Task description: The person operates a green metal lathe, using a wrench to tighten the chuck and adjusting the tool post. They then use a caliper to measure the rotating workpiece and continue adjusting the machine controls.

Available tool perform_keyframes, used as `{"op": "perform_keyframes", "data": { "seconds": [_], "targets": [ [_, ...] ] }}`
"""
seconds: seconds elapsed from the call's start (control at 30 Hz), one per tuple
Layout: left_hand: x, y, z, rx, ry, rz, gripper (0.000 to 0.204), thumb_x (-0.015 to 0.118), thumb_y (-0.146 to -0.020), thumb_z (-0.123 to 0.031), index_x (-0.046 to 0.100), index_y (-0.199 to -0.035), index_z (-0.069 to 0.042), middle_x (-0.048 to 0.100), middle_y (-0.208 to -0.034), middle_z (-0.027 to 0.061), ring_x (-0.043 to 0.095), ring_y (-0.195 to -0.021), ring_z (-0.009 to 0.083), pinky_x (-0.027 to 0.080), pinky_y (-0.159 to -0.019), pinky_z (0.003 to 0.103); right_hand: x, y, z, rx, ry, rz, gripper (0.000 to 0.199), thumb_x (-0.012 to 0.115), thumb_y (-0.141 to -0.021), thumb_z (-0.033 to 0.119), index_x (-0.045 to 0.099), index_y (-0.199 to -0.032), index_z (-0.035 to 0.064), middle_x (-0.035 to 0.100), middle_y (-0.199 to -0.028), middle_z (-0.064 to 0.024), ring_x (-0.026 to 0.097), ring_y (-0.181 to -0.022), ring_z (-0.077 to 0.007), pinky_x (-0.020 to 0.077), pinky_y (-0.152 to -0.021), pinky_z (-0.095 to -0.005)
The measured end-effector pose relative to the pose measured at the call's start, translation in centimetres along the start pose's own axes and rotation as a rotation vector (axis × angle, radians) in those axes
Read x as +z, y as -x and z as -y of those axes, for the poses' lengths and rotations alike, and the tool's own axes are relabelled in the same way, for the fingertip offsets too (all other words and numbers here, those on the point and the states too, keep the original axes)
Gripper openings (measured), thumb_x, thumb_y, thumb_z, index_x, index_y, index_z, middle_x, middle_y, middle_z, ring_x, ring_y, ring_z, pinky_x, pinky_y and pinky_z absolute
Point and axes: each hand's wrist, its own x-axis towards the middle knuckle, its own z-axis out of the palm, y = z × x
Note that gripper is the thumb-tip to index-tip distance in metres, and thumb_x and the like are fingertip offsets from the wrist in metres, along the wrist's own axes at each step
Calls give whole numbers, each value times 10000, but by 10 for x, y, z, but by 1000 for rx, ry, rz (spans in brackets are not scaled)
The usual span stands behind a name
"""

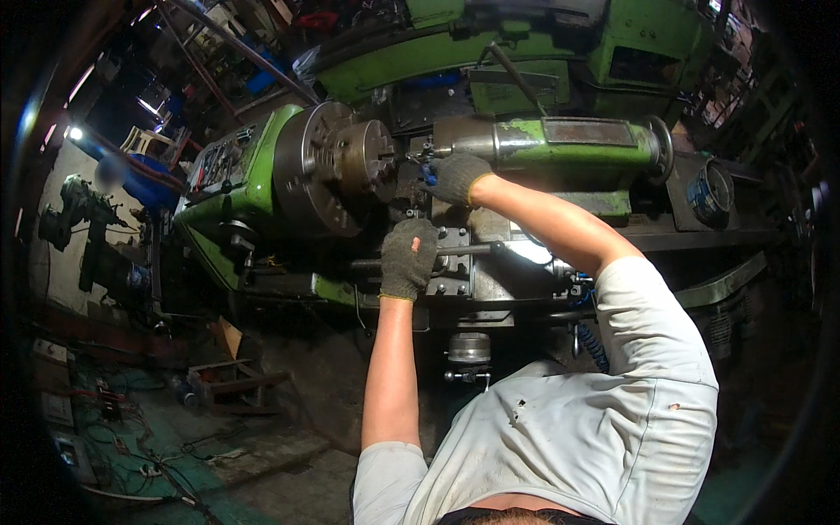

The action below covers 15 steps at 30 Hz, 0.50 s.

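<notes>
Fingers of the gloved left hand (408,258) curl closed around a long steel handle (464,252) lying across the lathe (262,166) carriage. The right hand (457,178), also gloved, reaches to the gap between the chuck (337,166) and the tailstock (560,142); its fingers bend around something small there, but what they grip I cannot tell. No workpiece shows clearly in the chuck, so this looks like setting up: I judge cutting has not begun.
</notes>
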Motion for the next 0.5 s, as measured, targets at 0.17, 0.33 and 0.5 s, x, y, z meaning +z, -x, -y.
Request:
{"op": "perform_keyframes", "data": {
  "seconds": [0.17, 0.33, 0.5],
  "targets": [
    [-1, -1, -4, -49, 17, -3, 270, 592, -944, -219, 757, -1038, -28, 732, -1101, 185, 671, -1064, 382, 521, -940, 460, 3, 2, -3, 29, -28, 11, 437, 573, -924, 459, 762, -1120, 117, 742, -1131, -208, 715, -1059, -399, 556, -941, -504],
    [-2, -3, -5, -44, 18, -2, 258, 602, -943, -214, 757, -1032, -27, 732, -1089, 185, 675, -1051, 382, 526, -933, 465, 12, -3, -12, 34, -25, 4, 423, 581, -911, 435, 764, -1122, 118, 740, -1130, -219, 714, -1060, -402, 559, -937, -510],
    [-3, -1, -5, -36, 46, -12, 262, 602, -947, -224, 754, -1030, -28, 732, -1077, 186, 675, -1048, 385, 525, -929, 466, 6, -1, -5, 9, -23, 21, 441, 588, -902, 448, 764, -1124, 109, 740, -1131, -221, 717, -1062, -400, 558, -938, -511]
  ]
}}
